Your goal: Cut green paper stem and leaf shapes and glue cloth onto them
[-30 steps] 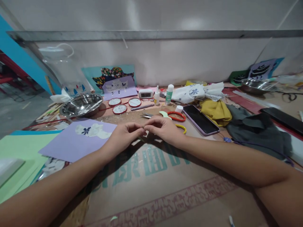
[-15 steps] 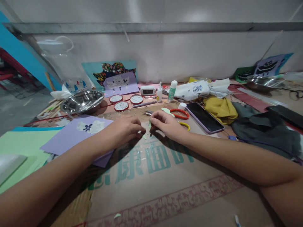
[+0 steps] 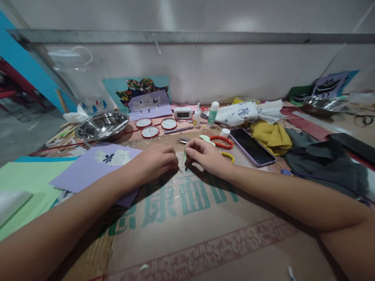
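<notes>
Over the brown cardboard (image 3: 205,218), both of my hands are close together, fingertips facing. My left hand (image 3: 159,162) has its fingers closed in a pinch. A thin, dark sliver pokes out below its fingertips, too small to name. My right hand (image 3: 205,156) pinches a small light-green paper piece (image 3: 184,153), held upright between thumb and fingers. Just behind the right hand lie scissors with a red handle (image 3: 224,143), partly covered by another pale green paper shape (image 3: 205,137). A yellow handle (image 3: 227,157) shows beside the right wrist.
A phone (image 3: 252,147) and a yellow cloth (image 3: 271,136) lie to the right. Behind stand a glue stick (image 3: 213,114), a small glue bottle (image 3: 197,116) and a digital clock (image 3: 183,113). At left are a steel bowl (image 3: 102,127), purple card (image 3: 84,166) and green sheets (image 3: 26,179).
A light-green paper sliver seen under my left fingertips half a second ago no longer shows; a thin dark sliver shows there now. The left fingers have curled in slightly; the right hand stays put.
</notes>
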Demonstrator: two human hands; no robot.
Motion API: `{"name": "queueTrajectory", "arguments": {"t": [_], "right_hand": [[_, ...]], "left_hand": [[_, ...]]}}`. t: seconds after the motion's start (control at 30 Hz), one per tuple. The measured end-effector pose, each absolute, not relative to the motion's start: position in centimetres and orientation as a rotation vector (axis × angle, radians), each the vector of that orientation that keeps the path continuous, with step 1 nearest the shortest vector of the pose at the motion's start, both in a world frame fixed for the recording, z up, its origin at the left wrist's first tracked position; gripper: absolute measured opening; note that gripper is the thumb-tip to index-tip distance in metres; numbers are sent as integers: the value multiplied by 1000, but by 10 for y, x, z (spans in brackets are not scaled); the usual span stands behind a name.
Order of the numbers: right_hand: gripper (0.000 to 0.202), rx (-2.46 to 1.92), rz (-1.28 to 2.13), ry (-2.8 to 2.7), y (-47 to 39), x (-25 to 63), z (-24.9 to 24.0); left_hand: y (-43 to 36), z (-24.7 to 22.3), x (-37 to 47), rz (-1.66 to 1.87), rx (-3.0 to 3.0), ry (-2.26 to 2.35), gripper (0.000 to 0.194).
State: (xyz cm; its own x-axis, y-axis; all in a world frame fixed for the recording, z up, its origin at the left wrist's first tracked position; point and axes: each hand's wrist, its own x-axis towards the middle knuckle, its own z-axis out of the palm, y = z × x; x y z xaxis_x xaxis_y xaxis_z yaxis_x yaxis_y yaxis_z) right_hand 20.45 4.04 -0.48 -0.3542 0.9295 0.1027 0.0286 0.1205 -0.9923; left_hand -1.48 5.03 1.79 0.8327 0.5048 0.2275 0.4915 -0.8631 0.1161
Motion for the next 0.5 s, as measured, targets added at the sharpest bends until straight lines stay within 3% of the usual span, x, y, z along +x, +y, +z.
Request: {"name": "queueTrajectory", "arguments": {"t": [0.2, 0.5], "right_hand": [[23, -893, 1446, -1533, 43, 206, -6], [32, -817, 1603, -1520, 40, 205, -4]], "left_hand": [[41, 10, -24, 890, 3182, 637, 14], [38, 13, -25, 850, 3244, 521, 21]]}}
